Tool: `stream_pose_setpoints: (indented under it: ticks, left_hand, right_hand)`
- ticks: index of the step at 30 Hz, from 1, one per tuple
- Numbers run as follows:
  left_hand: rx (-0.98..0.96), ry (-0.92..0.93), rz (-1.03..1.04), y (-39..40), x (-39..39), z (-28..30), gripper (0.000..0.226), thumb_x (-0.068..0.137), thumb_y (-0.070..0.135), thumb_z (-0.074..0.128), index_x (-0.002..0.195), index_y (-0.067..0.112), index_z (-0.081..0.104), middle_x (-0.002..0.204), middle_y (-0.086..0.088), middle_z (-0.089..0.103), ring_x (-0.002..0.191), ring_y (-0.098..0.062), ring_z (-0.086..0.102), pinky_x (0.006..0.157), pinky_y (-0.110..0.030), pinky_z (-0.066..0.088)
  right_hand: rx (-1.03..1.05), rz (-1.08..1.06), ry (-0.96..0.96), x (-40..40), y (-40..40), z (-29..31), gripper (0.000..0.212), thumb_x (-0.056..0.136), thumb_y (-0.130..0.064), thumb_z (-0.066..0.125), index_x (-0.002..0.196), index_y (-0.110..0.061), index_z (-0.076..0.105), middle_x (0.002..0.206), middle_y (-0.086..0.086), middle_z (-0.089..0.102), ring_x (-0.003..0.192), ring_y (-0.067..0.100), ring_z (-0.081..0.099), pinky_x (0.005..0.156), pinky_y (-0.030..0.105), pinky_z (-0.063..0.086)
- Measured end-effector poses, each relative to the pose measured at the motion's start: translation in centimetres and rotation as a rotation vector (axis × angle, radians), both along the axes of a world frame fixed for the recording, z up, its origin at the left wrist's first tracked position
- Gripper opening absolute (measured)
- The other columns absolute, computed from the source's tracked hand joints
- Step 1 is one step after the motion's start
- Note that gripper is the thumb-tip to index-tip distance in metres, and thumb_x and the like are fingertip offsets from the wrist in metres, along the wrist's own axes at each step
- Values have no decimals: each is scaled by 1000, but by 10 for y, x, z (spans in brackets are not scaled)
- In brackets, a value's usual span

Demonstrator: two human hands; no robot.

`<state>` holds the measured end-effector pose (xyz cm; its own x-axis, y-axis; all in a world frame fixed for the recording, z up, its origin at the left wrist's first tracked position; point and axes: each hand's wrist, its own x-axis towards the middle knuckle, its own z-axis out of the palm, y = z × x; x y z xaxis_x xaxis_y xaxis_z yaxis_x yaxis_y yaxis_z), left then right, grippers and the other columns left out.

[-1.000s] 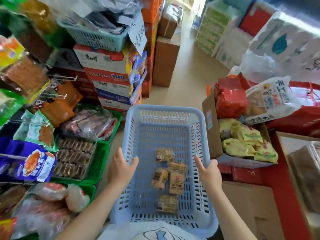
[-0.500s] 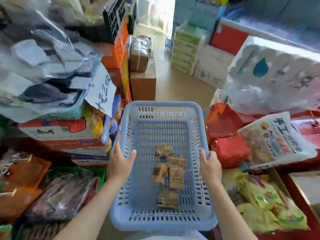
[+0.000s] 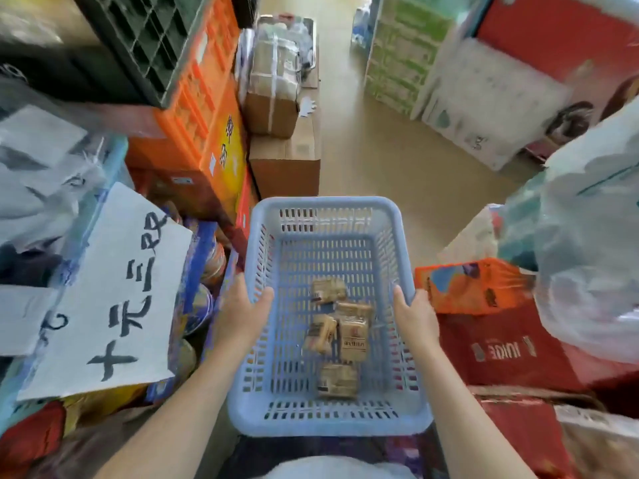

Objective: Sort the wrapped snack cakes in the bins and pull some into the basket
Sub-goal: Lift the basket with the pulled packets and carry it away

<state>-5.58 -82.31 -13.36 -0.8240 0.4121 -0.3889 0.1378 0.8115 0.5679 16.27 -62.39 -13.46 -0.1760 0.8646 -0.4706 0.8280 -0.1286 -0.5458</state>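
Between crowded stacks of stock, tan floor point(image 3: 397, 160) runs up the middle of the aisle. Left side: orange crates point(image 3: 204, 108) stacked under a dark green crate point(image 3: 138, 39), cardboard boxes point(image 3: 283, 157) just beyond them. Big white paper sign point(image 3: 107, 299) with black handwritten characters hangs low left, over blurred packaged goods. Right side: large white plastic-wrapped bundle point(image 3: 594, 243) at the frame edge, red boxes point(image 3: 508, 347) below it, an orange carton point(image 3: 473, 285) near the basket's right wall. Far right back: green-and-white packs point(image 3: 401, 53), stacked.

Centre: light blue slotted basket point(image 3: 325, 209), held level in front of the person, long side pointing away. Left hand point(image 3: 238, 312) grips the left rim, thumb hooked over inside, fingers hidden under the outer wall. Right hand point(image 3: 415, 316) grips the right rim the same way, thumb on the inner side.

Wrapped snack cakes point(image 3: 351, 340) lie on the basket floor, five countable, tan wrappers: four clustered mid-basket, touching or overlapping, one apart nearer the person. Label text too blurred to read.
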Motion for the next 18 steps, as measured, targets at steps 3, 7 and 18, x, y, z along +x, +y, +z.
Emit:
stream_pose_setpoints:
  ticks: [3, 7, 18]
  left_hand:
    - [-36, -45, 22, 42, -36, -42, 83, 101, 50, 54, 164, 15, 14, 169, -10, 22, 153, -31, 28, 120, -48, 29]
    - [-103, -40, 68, 97, -78, -104, 84, 101, 48, 55, 163, 10, 14, 169, -14, 20, 153, -34, 27, 118, -44, 26]
    - [-222, -145, 160, 145, -140, -371, 93, 97, 56, 59, 165, 17, 8, 167, -14, 26, 151, -34, 29, 118, -44, 26]
  right_hand:
    - [-20, -16, -34, -46, 41, -31, 46, 103, -52, 46, 112, -6, 50, 101, 9, 58, 104, 36, 61, 74, 39, 38]
    - [-61, -10, -78, -98, 87, -101, 51, 101, -56, 49, 115, -6, 47, 112, 14, 63, 103, 37, 63, 79, 42, 45]
    - [-264, 52, -134, -171, 154, -392, 46, 98, -43, 60, 118, -3, 46, 125, 21, 58, 111, 37, 58, 87, 41, 46]
